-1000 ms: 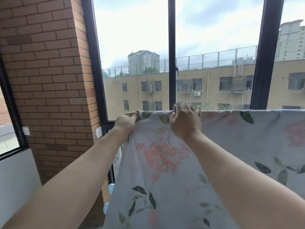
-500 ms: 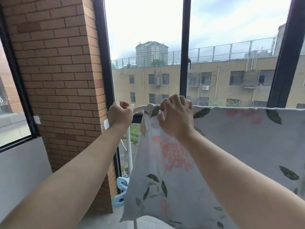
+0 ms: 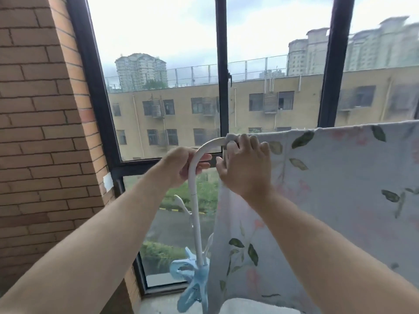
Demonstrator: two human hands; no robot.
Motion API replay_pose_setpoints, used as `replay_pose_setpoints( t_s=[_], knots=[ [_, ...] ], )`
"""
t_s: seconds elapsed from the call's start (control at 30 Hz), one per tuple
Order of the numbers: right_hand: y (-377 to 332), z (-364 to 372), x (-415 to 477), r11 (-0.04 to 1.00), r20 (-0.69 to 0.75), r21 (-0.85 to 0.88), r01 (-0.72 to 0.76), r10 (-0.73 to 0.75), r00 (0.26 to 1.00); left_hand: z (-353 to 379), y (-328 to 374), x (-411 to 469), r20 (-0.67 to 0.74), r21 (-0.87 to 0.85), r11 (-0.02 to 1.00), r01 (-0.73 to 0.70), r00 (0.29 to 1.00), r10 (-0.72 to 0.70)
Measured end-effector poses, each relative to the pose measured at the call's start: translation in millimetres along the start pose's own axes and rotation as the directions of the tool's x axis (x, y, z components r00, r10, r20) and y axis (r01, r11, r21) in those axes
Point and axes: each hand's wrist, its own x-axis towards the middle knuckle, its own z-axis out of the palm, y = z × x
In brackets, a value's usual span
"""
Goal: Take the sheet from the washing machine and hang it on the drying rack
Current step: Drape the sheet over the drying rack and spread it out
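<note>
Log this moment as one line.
left hand: grips drying rack bend | right hand: grips sheet edge at top bar | sheet: draped over rack

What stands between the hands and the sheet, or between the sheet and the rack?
Nothing visible. The right hand grips the sheet directly, and the sheet drapes over the drying rack. The left hand holds the rack's bare tube beside it.

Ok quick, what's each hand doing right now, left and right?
Left hand: grips the drying rack at its bend.
Right hand: grips the sheet at its top corner.
</note>
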Motion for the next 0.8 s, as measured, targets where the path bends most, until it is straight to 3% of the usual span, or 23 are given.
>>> replay_pose_setpoints(
  t_s=[0.17,0.3,0.43,0.53,0.67,0.73,0.8],
  knots=[
    [-14,-3,-12,0.965,0.018,-0.036,-0.259,0.260,0.966,-12,-6,23,0.221,-0.015,0.996,0.089,0.972,-0.084],
    [-16,-8,-15,0.967,-0.049,-0.045,-0.250,0.248,0.968,-9,-10,41,0.399,-0.011,0.995,0.103,0.913,-0.090],
    [-16,-8,-9,0.972,-0.086,-0.037,-0.230,0.227,0.970,-4,-9,65,0.605,0.078,0.994,0.083,0.788,-0.113],
    [-16,-6,-6,0.976,-0.119,0.043,-0.215,0.219,0.969,6,-8,78,0.723,0.148,0.989,-0.024,0.684,-0.092],
    [-21,-4,-9,0.966,-0.129,0.085,-0.243,0.253,0.959,27,-14,81,0.827,0.163,0.942,-0.295,0.561,0.033],
    [-24,-4,-9,0.961,-0.128,0.059,-0.271,0.277,0.952,35,-24,88,0.827,0.177,0.899,-0.400,0.556,0.085],
    [-27,-3,-8,0.955,-0.134,0.008,-0.295,0.294,0.946,38,-33,95,0.809,0.168,0.892,-0.419,0.576,0.117]
  ],
)
